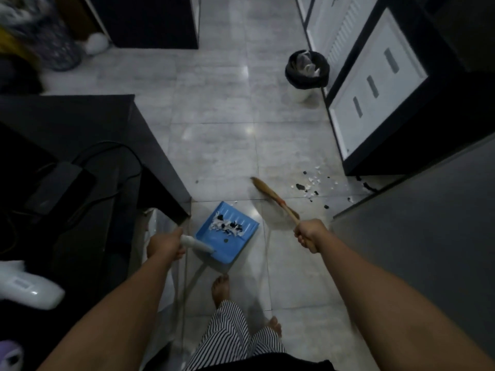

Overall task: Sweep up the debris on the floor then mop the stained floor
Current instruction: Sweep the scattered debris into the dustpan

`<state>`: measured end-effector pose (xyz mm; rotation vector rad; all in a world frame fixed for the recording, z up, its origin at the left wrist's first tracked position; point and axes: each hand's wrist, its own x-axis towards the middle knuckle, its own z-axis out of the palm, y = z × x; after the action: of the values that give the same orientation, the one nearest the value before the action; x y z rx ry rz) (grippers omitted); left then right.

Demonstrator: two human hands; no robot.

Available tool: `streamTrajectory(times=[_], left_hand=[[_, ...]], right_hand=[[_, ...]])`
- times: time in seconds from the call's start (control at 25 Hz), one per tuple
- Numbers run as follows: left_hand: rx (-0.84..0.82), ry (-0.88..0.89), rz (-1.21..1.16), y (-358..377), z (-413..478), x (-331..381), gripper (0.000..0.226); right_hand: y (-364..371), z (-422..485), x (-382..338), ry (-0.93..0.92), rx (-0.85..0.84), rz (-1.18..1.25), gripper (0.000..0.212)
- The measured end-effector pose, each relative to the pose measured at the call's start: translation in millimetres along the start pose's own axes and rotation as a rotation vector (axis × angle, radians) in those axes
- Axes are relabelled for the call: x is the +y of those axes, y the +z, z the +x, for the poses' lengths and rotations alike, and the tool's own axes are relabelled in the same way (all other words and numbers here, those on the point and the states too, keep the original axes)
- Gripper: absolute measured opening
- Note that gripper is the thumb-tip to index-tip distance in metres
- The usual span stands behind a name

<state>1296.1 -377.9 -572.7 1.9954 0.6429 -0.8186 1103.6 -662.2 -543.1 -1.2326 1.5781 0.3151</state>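
A blue dustpan lies on the grey tile floor, holding a heap of white and black scraps. My left hand grips its white handle. My right hand is closed on the handle of a straw broom, whose bristles point up and left, just beyond the dustpan. More white and black debris is scattered on the floor to the right of the broom, near the base of a cabinet.
A white bin with a black liner stands at the far right by white cabinet doors. A dark desk with cables fills the left. A grey surface borders the right. My bare feet stand behind the dustpan.
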Motion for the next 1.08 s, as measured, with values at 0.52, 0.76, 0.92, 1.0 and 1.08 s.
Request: streamTrajectory(times=[0.52,0.76,0.92,1.0,1.08], left_hand=[[-0.466,-0.566,-0.238,32.4,28.5,31.4,0.012],[-0.520,-0.480,-0.094,45.4,31.4,73.4,0.013],[-0.560,-0.417,-0.017,74.3,21.4,113.8,0.018],[-0.554,-0.388,0.029,97.2,15.4,138.2,0.021],[-0.568,-0.355,0.074,129.0,10.8,163.1,0.023]], right_hand=[[49.8,3.3,-39.2,0.103,-0.147,-0.193,0.022],[3.8,-34.3,-41.6,0.143,-0.160,0.106,0.013],[-5.7,-33.2,-46.6,0.126,-0.048,0.313,0.019],[-17.9,-20.2,-61.7,0.122,-0.003,0.420,0.025],[-37.3,0.9,-79.0,0.126,0.039,0.583,0.025]])
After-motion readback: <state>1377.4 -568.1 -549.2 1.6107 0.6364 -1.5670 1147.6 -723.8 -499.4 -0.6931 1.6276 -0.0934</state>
